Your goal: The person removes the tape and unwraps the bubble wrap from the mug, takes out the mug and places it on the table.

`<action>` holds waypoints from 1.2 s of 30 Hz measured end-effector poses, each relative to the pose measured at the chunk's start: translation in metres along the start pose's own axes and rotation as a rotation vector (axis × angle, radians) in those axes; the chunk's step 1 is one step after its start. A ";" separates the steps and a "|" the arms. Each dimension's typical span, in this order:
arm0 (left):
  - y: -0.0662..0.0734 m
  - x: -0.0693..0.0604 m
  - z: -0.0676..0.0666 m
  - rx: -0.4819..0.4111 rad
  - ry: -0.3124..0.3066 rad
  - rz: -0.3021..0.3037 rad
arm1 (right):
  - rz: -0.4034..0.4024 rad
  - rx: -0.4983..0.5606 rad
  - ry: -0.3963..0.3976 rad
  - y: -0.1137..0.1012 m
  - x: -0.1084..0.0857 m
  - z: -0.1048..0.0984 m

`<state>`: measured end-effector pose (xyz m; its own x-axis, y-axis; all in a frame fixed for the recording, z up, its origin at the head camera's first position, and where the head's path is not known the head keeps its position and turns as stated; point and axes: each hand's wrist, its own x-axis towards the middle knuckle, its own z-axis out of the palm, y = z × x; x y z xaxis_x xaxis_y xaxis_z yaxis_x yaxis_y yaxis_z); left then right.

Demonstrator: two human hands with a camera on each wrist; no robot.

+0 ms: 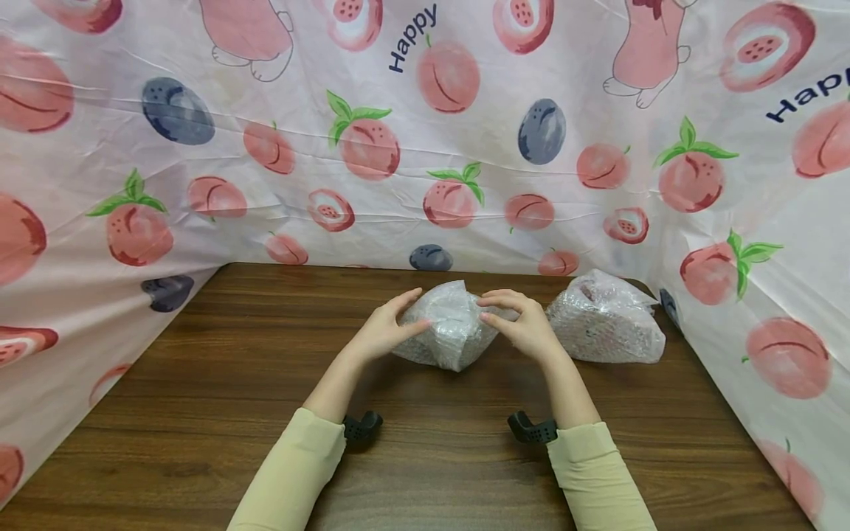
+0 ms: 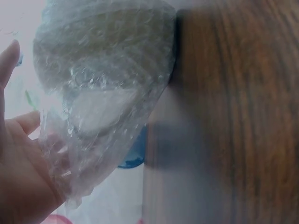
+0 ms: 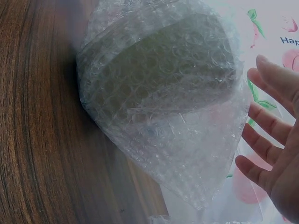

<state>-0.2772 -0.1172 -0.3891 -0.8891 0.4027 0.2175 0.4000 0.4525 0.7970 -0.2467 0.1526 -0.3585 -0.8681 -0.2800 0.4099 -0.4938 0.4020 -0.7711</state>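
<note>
A bundle in clear bubble wrap (image 1: pixel 446 335) rests on the wooden table between both hands. Through the plastic, the right wrist view shows a rounded olive-grey shape (image 3: pixel 159 70) whose kind I cannot tell. My left hand (image 1: pixel 385 328) is at the bundle's left side with fingers spread. In the left wrist view, some of its fingers lie behind a loose flap of wrap (image 2: pixel 84 158). My right hand (image 1: pixel 524 324) is at the other side, fingers apart and slightly bent, right by the wrap; whether the fingertips touch it is hard to tell.
To the right stands a second bubble-wrapped bundle (image 1: pixel 604 328), close to the right forearm. The dark wooden table (image 1: pixel 432 472) ends at a fruit-printed cloth (image 1: pixel 478 133) hung behind and along the sides. Black wrist mounts (image 1: pixel 361 426) jut inward from both sleeves.
</note>
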 end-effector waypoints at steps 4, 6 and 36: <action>0.003 -0.001 0.005 0.049 0.000 -0.005 | -0.018 -0.025 -0.004 0.012 0.002 0.002; 0.003 -0.001 0.007 0.050 -0.004 -0.003 | -0.004 -0.040 -0.014 0.012 0.002 0.003; 0.004 -0.002 0.011 0.036 -0.024 -0.006 | 0.059 -0.126 -0.052 0.002 0.001 0.012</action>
<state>-0.2711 -0.1074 -0.3926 -0.8862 0.4184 0.1991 0.4027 0.4829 0.7776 -0.2479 0.1423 -0.3659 -0.8937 -0.2962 0.3368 -0.4470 0.5244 -0.7247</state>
